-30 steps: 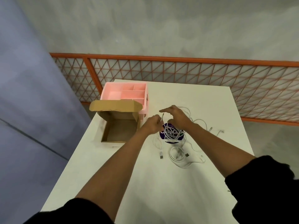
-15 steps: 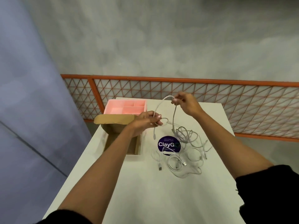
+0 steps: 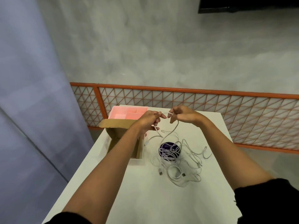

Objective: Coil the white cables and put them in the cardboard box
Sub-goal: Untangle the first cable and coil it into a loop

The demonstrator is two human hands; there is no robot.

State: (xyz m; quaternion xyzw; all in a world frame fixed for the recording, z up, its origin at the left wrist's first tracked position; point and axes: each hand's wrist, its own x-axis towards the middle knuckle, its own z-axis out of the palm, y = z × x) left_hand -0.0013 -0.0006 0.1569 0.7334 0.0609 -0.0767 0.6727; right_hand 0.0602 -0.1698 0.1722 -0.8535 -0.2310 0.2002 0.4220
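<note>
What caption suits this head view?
Left hand and right hand hold a white cable above the tangled pile beside the cardboard box.

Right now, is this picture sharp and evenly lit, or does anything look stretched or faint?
Head view: soft, even light, no hard shadows on the white table; the wide lens stretches both forearms; the left hand and right hand, pinching a white cable, look soft; the loose cables barely stand out from the table and half cover the purple disc.
</note>
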